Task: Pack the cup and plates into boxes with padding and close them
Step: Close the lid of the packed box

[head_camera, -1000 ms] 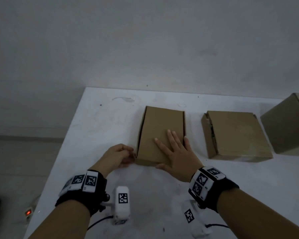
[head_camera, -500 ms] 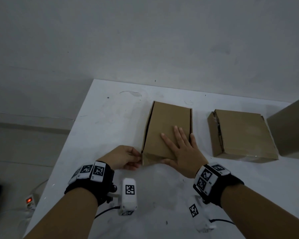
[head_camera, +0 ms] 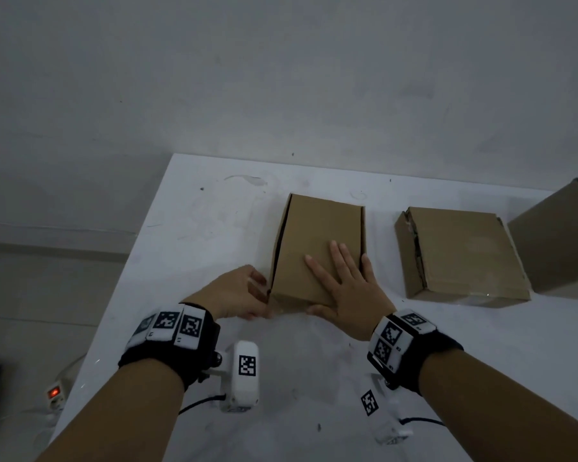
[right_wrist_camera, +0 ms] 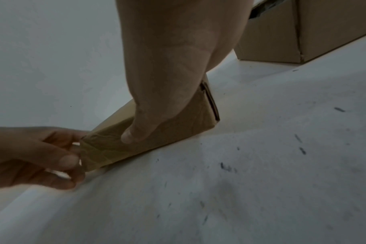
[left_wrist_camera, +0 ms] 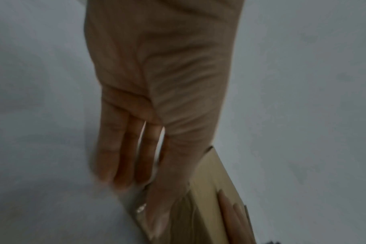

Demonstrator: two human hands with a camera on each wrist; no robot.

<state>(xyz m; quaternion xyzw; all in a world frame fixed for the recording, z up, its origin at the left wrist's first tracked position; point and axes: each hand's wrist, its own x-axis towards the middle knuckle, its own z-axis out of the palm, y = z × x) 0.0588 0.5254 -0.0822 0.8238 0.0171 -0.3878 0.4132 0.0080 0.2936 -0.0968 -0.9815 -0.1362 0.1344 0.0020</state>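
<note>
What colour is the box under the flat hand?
Plain brown cardboard box; the head view shows it best.

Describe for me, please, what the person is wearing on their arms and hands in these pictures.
Both forearms are bare, with no sleeves and no gloves. The left hand and right hand each have a black wrist strap topped with white blocks printed with black square code markers. A white camera pod with its own marker hangs under each wrist, trailing a thin dark cable.
</note>
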